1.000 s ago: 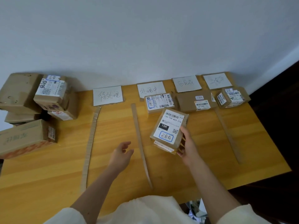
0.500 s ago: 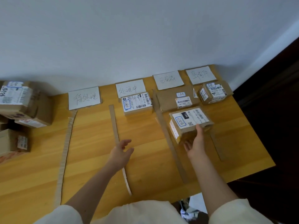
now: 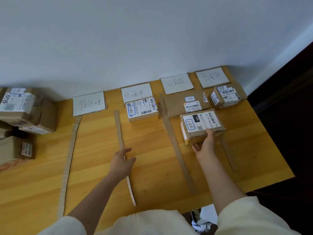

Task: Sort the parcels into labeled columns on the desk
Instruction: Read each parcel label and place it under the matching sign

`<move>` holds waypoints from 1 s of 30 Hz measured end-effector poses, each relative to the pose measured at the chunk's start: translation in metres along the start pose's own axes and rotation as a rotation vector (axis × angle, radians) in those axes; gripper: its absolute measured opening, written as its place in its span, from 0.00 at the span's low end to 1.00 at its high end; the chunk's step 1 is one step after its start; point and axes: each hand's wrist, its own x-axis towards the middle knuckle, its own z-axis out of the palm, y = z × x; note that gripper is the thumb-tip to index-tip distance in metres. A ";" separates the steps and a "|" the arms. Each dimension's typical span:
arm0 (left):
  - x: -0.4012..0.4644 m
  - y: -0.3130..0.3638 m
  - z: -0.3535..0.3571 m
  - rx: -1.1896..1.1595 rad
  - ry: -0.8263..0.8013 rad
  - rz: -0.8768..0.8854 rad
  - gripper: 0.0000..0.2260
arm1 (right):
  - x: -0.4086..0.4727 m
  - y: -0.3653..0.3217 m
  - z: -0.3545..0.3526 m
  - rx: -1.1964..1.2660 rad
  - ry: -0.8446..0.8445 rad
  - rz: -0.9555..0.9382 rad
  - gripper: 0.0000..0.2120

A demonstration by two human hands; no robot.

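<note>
A: Where is the parcel now?

B: A second ago the right hand held it up over the middle of the surface, tilted toward the camera. It has since been carried rightward and sits low in the third column, just ahead of that hand and just behind it the flat parcel that already lies under the third label card.

A: Is it down yet?

B: It looks to be resting on the surface or very nearly so. The right hand still grips its near edge, thumb on top by the shipping label and fingers curled under the near side, so it has not been let go.

A: And the other hand?

B: The left hand hangs relaxed and holds nothing, over the cardboard divider strip, much as it did before.

A: What does that mean for the sorting?

B: I judge this parcel is nearly placed: its handwritten tag seems to match the third card, though the writing is too small to be sure. Far out beyond the left hand, a stack of parcels still waits.
</note>
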 end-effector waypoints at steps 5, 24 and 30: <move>0.001 -0.018 -0.008 0.004 0.039 -0.116 0.25 | 0.001 0.000 0.002 -0.031 0.017 -0.007 0.20; -0.010 -0.063 -0.047 -0.196 -0.028 -0.225 0.26 | -0.083 0.073 0.084 -0.407 0.073 -0.164 0.18; -0.018 -0.103 -0.091 -0.264 0.131 -0.206 0.23 | -0.120 0.125 0.138 -0.608 -0.273 -0.096 0.13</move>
